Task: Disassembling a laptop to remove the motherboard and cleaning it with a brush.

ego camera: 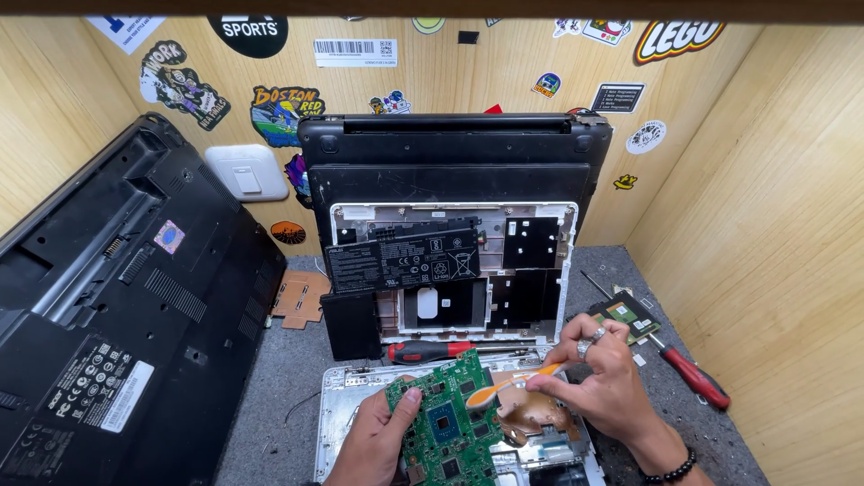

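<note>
Two hands work the green motherboard (443,423), which sits tilted in the open white laptop chassis (335,396) at near centre. Left hand (378,441) fingers clamp its left edge; right hand (607,382) fingers clamp an orange toothbrush (513,385). Cleaning step; next stroke calls for light pressure.

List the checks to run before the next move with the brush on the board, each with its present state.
1. Left hand steadies the board: ok.
2. Right hand has a grip on the orange brush: ok.
3. Brush head rests on the board's edge: ok, though the bristles are too small to judge.
4. Board seated flat in the white case: not ok, it sits tilted.
5. Red screwdriver lies apart from the hands: ok.
6. Heatsink attached to the board: cannot tell.
</note>
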